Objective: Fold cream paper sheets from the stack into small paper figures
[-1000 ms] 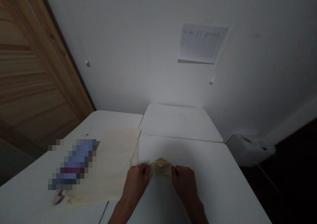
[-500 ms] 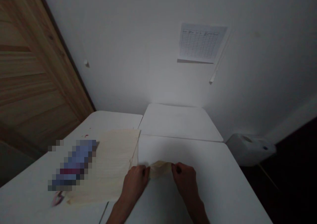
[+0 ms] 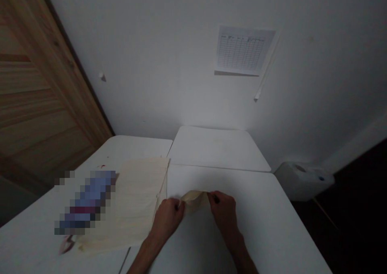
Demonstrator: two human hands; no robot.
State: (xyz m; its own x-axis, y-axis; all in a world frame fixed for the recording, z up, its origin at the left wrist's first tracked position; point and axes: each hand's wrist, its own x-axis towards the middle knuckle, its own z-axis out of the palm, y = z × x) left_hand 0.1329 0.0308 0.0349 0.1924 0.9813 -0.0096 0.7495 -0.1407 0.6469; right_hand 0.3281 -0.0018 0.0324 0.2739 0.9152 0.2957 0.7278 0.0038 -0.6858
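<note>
A small cream piece (image 3: 195,199), paper or cloth, is pinched at both ends. The grip of the left hand (image 3: 167,217) is pressed onto its left end, and that of the right hand (image 3: 223,209) onto its right end. The piece is held low over the near bench (image 3: 272,225) with its middle arched up. In the dim light it cannot be told whether it touches the top. Both forearms are cut off by the lower frame edge.

Just left of the left hand one stack of cream sheets (image 3: 133,201) is laid flat. Its sheets cannot be counted, and its left part is covered by a blurred patch (image 3: 84,201).

Three white bench tops are counted, the other two being the left bench (image 3: 133,145) and the far bench (image 3: 217,149). Bare surface is left between the right hand and the near bench's right edge. One white container (image 3: 302,179) is seen beyond that edge.
</note>
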